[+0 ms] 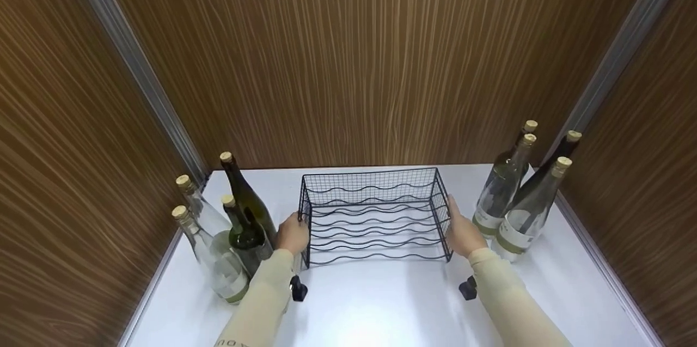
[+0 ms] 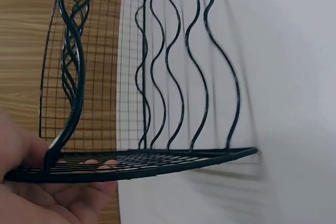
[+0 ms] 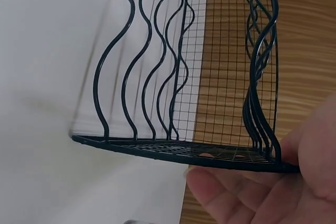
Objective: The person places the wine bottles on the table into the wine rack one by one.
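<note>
A dark wire bottle rack point(image 1: 375, 220) with wavy cross wires and mesh sides is at the middle of the white table, nothing in it. My left hand point(image 1: 293, 235) grips its left side. My right hand point(image 1: 464, 232) holds the right side. In the left wrist view, the left thumb side lies by the top wires and the fingers point(image 2: 107, 164) show behind the side mesh. The right wrist view has the right-hand fingers point(image 3: 210, 187) against the outside of the mesh end. Whether the rack touches the table I cannot tell.
Several corked bottles stand at the left, including a dark green bottle point(image 1: 248, 194) and a clear bottle point(image 1: 209, 257) close to my left forearm. Several more, among them a clear bottle point(image 1: 531, 213), stand right of my right hand. Wood-grain panels point(image 1: 370, 64) enclose the table.
</note>
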Demonstrator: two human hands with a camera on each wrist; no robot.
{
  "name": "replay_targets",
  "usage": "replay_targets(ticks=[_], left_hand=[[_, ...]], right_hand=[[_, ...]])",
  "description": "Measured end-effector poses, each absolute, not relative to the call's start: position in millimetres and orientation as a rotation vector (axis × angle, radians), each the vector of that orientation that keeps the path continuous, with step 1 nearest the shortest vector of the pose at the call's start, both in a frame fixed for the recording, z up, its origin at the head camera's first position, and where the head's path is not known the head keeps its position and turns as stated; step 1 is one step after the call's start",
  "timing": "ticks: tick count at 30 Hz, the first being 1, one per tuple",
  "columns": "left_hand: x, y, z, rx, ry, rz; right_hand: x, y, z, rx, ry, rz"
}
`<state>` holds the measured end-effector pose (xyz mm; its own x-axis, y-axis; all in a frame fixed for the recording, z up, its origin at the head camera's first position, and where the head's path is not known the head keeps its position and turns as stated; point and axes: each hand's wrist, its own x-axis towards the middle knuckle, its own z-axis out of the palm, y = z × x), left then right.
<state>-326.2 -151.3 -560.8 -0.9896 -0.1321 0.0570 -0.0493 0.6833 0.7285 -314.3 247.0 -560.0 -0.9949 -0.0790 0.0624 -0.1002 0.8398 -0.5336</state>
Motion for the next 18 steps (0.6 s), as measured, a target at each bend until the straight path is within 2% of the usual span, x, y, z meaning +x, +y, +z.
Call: replay_targets(ticks=[5,18], left_hand=[[-315,-154,-563,0.148,-2.732,-1.376],[-321,-157,-569,0.080,-2.739,-1.400]], right_hand=[[-314,249,-557,0.147,-2.979,0.880],[-315,247,-554,0.169,-2.967,0.804]])
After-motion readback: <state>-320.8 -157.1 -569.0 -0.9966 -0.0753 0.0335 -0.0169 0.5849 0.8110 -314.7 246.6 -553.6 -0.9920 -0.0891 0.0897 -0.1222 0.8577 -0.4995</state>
